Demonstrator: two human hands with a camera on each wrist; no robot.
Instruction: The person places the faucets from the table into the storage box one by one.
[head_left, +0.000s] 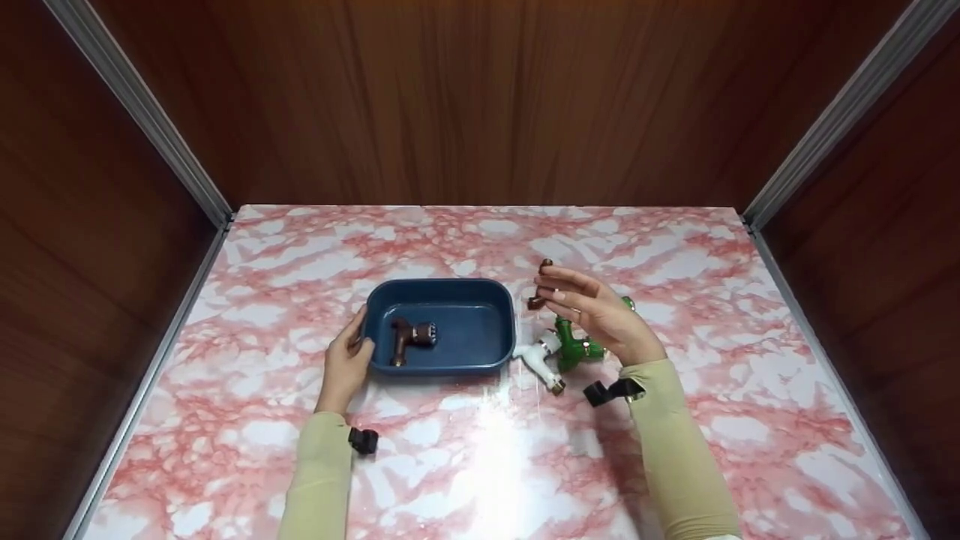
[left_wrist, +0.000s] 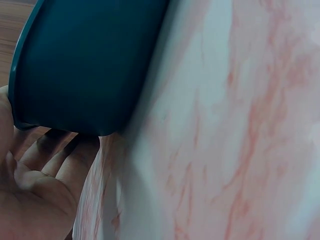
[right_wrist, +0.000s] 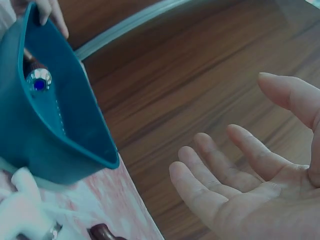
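Pink-and-white marbled tabletop (head_left: 465, 465) inside a booth of dark wood-grain walls (head_left: 480, 97). A dark blue rectangular plastic tray with rounded corners (head_left: 480, 296) sits on the table near its middle. One brown faucet-shaped fitting with a metal end (head_left: 409, 339) lies inside the tray, toward its left half. Left hand (head_left: 346, 364) rests at the tray's left edge, fingers touching the rim; the left wrist view shows the fingers (left_wrist: 55, 160) relaxed and only slightly bent beneath the tray's outer wall, not wrapped round it. Right hand (head_left: 596, 311) is raised over the table just right of the tray, palm open; in the right wrist view its fingers (right_wrist: 215, 175) are spread and lightly bent, holding nothing. A second small brown fitting (head_left: 540, 285) shows beside the right fingertips in the head view; whether it touches them cannot be told, and in the right wrist view a dark brown piece (right_wrist: 105, 232) lies on the table below the hand. Under and beside the right hand lie a green plastic faucet (head_left: 574, 346) and a white plastic faucet (head_left: 538, 356), close together, just right of the tray. Both forearms wear pale yellow sleeves (head_left: 675, 450).
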